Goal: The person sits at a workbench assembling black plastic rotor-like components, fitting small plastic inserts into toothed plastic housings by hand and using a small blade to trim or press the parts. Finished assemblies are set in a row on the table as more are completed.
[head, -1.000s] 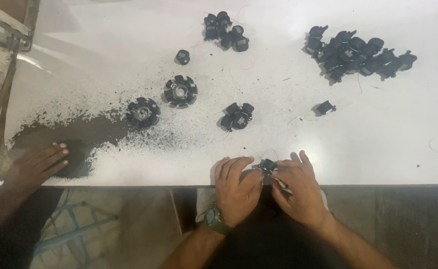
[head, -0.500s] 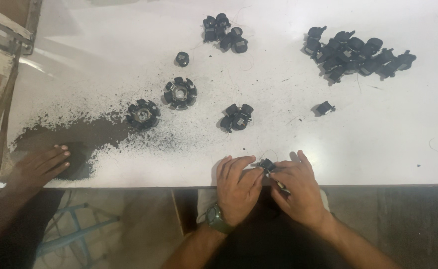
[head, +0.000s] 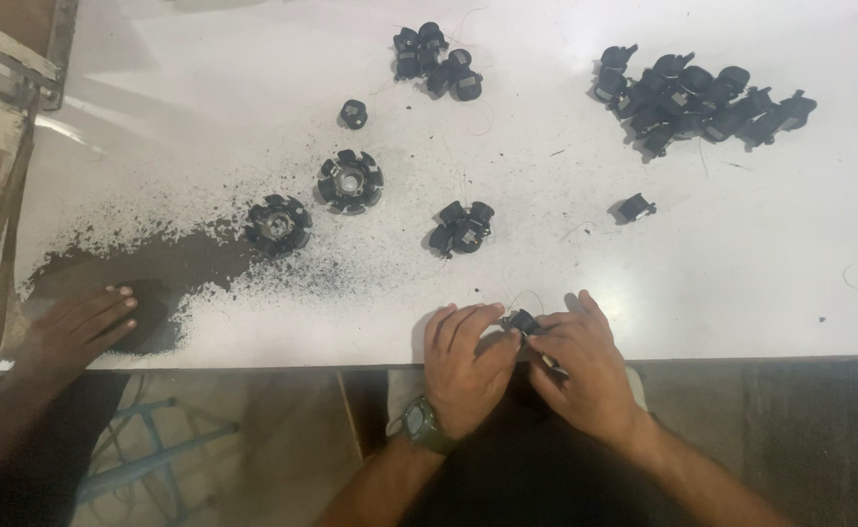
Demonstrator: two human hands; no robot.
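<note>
At the near edge of the white table (head: 741, 293), the left hand (head: 463, 366) and the right hand (head: 580, 366) met over a small black part (head: 521, 320). The fingers of both hands were closed on it from either side, the left from its left, the right from its right, with the wrists resting at the table edge, apparently to steady fine work. A thin light wire (head: 527, 295) looped up from the part; a slim rod-like item (head: 551, 363) lay under the right fingers, its nature unclear. A wristwatch (head: 419, 425) sat on the left wrist.

Beyond the hands, like pieces lay sorted in groups: a pair of black parts (head: 460, 226) just ahead, a single part (head: 634, 207) to the right, a large heap (head: 697, 96) at far right, a smaller cluster (head: 437, 59) at top centre, and a lone small piece (head: 353, 114). Two round slotted cores (head: 349, 182) (head: 277, 223) stood apart to the left, beside a spread of dark grit (head: 146, 263), probably debris from the work.

Another person's hand (head: 82, 327) rested flat on that grit at the left edge, fingers loosely together, holding nothing.
</note>
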